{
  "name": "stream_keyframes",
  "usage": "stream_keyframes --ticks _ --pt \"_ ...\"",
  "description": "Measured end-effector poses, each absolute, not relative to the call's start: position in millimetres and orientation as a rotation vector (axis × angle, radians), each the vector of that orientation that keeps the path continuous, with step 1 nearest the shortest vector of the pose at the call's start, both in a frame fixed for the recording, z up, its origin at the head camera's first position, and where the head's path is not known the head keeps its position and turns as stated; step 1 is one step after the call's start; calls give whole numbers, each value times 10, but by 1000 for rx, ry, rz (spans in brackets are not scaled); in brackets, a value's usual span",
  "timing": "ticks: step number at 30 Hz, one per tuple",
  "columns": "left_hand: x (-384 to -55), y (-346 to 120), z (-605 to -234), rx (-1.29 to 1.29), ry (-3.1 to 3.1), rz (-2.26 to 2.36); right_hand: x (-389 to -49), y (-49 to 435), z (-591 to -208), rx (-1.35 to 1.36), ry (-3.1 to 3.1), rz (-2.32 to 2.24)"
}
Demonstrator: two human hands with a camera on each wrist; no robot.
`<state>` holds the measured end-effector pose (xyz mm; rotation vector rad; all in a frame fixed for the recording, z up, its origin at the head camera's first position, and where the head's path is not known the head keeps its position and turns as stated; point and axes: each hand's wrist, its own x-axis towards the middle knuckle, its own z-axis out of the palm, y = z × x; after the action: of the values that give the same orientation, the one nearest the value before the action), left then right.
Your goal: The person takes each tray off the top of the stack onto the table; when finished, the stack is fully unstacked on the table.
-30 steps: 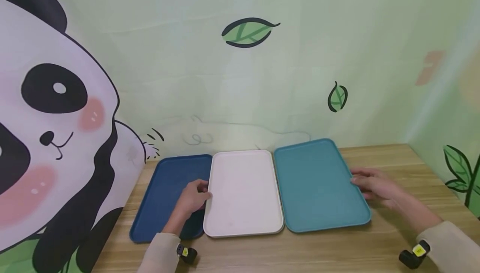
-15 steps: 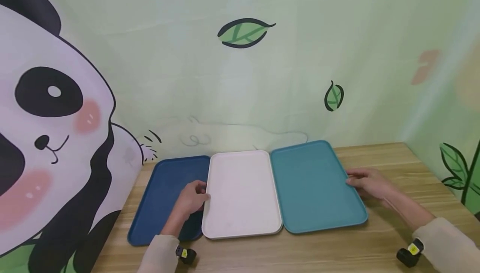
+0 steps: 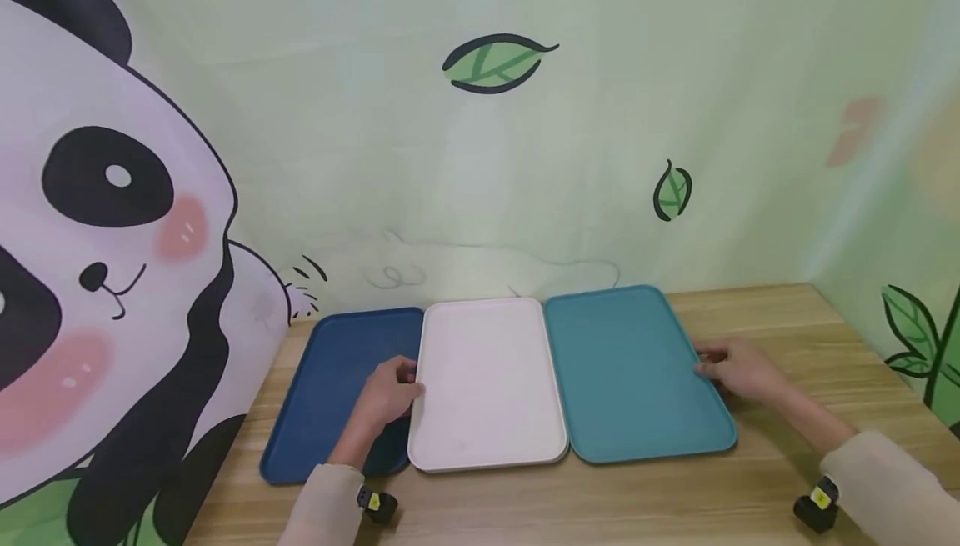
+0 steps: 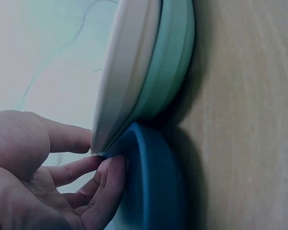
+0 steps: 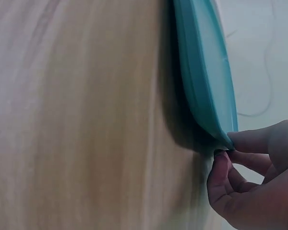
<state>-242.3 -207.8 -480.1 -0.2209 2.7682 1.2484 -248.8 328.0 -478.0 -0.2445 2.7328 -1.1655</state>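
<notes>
Three rectangular trays lie side by side: a navy blue tray (image 3: pixel 322 396), a white tray (image 3: pixel 487 388) in the middle and a teal tray (image 3: pixel 637 379). My left hand (image 3: pixel 387 396) pinches the white tray's left edge, thumb at the rim and fingers curled under it, above the blue tray. In the left wrist view a pale green rim (image 4: pixel 170 62) shows right below the white one. At the teal tray's right edge, my right hand (image 3: pixel 742 369) pinches the rim between thumb and fingers. The right wrist view shows the teal rim (image 5: pixel 201 72) over a shadow on the wood.
The trays are on a wood-grain table (image 3: pixel 645 500). Behind stands a pale green backdrop (image 3: pixel 375 129) printed with a panda (image 3: pixel 120 279) and leaves (image 3: pixel 495 64). The blue tray is partly overlapped by the white tray's left side.
The teal tray's far edge has come down slightly, and my right hand with it. My left hand keeps its place at the white tray. The head view shifts a little.
</notes>
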Motion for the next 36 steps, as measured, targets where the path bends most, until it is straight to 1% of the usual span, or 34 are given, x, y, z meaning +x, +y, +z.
stream_keyframes --ticks 6,12,16,22,28,36 --pt "-2425 -2075 -4821 -208 2768 1251 -2465 3245 -4838 -312 2908 -1009" --pt "-2441 -2081 -4829 -206 2759 1268 -2475 3102 -4666 -287 2935 -958" --pt "-2444 -2078 -4841 -204 2765 1259 -2458 2875 -4471 -374 2914 -1017" --pt "-2423 -2100 -4829 -187 2772 1254 -2425 2374 -4261 -501 2646 -1263" --pt "-2414 -2113 -4834 -185 2762 1259 -2417 1896 -4336 -554 2542 -1349" --pt "-2426 -2080 -4800 -186 2750 1267 -2475 1500 -4557 -484 2536 -1341"
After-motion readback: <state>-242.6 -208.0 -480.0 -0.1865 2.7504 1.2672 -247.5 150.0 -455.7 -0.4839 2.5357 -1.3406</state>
